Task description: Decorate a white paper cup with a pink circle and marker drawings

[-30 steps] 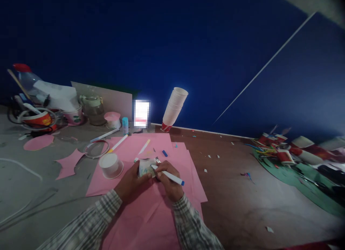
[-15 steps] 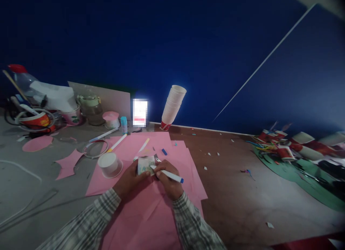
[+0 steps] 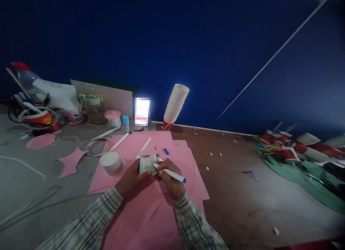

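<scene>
My left hand (image 3: pixel 132 180) grips a small pale piece (image 3: pixel 146 165), paper-like, with faint blue and green marks; its full shape is hidden by my fingers. A white marker (image 3: pixel 172 174) with a blue end is pinched in my right hand (image 3: pixel 171 181), and its tip touches or nearly touches the right side of the pale piece. Both hands are over pink paper sheets (image 3: pixel 188 181). A blue marker cap (image 3: pixel 166 151) lies just beyond my right hand. To the left of my left hand, a white paper cup (image 3: pixel 111 163) sits upside down.
A tilted stack of paper cups (image 3: pixel 176 104) stands by the blue wall. Markers, a turquoise glue stick (image 3: pixel 125 124), a tape ring (image 3: pixel 98 147) and a glass jar (image 3: pixel 93 108) are at left. Red cups (image 3: pixel 289 153) and scissors lie on a green sheet (image 3: pixel 302 178) at right.
The view has shifted slightly, so everything sits a little further right. Both hands keep their holds, with the marker still against or near the pale piece.
</scene>
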Motion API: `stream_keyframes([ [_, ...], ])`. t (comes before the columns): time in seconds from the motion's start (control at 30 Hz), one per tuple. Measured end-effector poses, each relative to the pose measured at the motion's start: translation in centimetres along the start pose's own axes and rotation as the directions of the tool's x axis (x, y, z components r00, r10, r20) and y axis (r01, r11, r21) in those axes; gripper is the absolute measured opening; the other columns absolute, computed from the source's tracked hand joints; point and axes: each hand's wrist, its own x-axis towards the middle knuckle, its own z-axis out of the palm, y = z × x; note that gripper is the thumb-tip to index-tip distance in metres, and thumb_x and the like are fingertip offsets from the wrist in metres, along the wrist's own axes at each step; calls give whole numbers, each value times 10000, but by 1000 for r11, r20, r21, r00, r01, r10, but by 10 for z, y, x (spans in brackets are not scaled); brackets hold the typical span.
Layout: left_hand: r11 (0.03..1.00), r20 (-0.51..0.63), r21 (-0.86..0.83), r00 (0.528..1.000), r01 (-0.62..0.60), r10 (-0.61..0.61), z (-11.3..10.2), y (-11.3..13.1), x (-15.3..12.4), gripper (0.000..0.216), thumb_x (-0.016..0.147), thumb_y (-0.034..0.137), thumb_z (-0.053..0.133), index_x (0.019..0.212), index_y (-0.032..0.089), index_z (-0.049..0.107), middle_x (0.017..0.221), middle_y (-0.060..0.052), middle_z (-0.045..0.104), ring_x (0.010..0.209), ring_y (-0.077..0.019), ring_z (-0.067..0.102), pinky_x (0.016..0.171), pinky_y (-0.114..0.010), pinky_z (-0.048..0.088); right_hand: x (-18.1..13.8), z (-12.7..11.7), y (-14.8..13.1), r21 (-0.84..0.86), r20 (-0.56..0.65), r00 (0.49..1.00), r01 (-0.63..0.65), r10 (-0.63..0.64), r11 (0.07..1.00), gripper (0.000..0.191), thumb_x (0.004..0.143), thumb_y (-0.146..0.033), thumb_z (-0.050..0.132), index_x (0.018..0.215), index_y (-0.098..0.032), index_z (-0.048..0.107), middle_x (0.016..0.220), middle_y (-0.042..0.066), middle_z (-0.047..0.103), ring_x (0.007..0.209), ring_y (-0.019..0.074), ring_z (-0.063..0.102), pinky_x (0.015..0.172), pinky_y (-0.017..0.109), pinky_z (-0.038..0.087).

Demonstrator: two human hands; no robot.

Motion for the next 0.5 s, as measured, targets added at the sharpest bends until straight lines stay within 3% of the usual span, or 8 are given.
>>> stream_keyframes([
  [0.5, 1000, 17, 17, 1000, -11, 11, -1, 1, -1, 632, 753, 525, 801, 1244, 161, 641, 1258, -152, 762, 1189, -351, 686, 1047, -475, 532, 1, 0, 1, 1, -8, 1000, 20, -20, 1000, 143, 867, -183, 590, 798, -241, 701, 768, 18, 647, 800, 203, 671, 842, 390, 576],
])
